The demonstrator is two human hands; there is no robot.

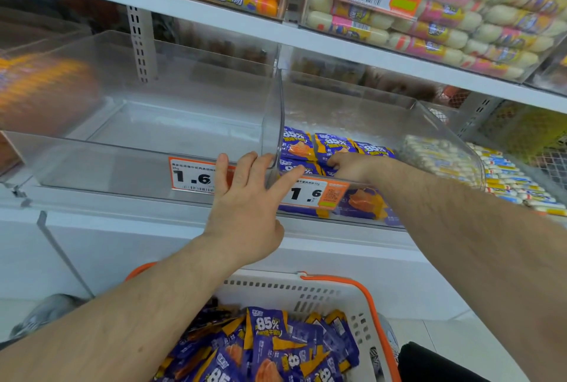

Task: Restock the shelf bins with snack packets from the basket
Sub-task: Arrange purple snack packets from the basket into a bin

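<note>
Empty clear bin (147, 142) left of divider (274, 123). Left hand (245, 197) flat, fingers straight, touching divider, likely steadying bins. Right of divider: right hand (349, 165) inside second bin (435, 123), on purple packets (306, 143), likely settling them; grip hidden, cannot tell. Below divider: basket (365, 292) with more packets (270, 348).

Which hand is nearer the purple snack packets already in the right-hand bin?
Right. The right hand is inside the bin, on the purple packets; the left hand rests outside, against the clear bins' front edge.
</note>
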